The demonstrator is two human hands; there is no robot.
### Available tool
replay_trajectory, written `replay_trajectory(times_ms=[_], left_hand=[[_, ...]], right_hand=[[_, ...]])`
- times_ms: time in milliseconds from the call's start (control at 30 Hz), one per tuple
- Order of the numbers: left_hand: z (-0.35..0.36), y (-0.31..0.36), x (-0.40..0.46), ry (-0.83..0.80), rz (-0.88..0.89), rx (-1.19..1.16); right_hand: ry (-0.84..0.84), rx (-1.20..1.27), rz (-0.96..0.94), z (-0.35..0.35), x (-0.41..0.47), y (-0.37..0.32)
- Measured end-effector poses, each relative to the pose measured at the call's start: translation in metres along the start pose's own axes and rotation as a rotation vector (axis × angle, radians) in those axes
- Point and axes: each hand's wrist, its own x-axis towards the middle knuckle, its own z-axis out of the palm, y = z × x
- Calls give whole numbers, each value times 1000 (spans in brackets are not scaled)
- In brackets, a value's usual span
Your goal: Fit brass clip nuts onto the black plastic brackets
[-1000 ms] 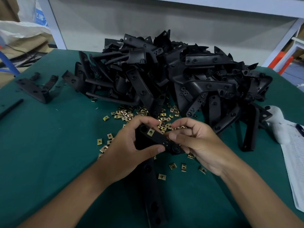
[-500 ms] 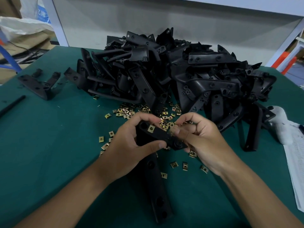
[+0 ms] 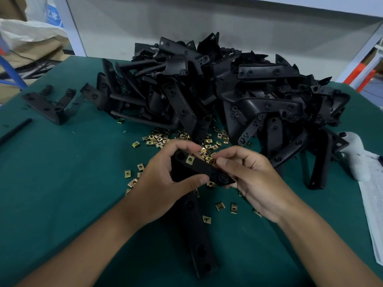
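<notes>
Both hands up over mid-bench, near its front edge, w/ one black bracket between them. Left hand grips bracket's left end, thumb under, fingers curled over top. Right hand pinches its right end. One brass clip nut already sits on bracket by left fingers. Loose clip nuts scattered on green bench just beyond hands; bracket pile twd back edge.

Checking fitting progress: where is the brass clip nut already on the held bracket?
The square brass clip nut sits on the held black plastic bracket, centre frame, beside the left hand.
</notes>
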Motion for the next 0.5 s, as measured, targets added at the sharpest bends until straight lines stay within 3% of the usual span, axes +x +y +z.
replay_trajectory(times_ms=[500], left_hand=[[0, -2, 0, -14, -3, -6]], right_hand=[[-26, 118, 49, 3, 0, 0]])
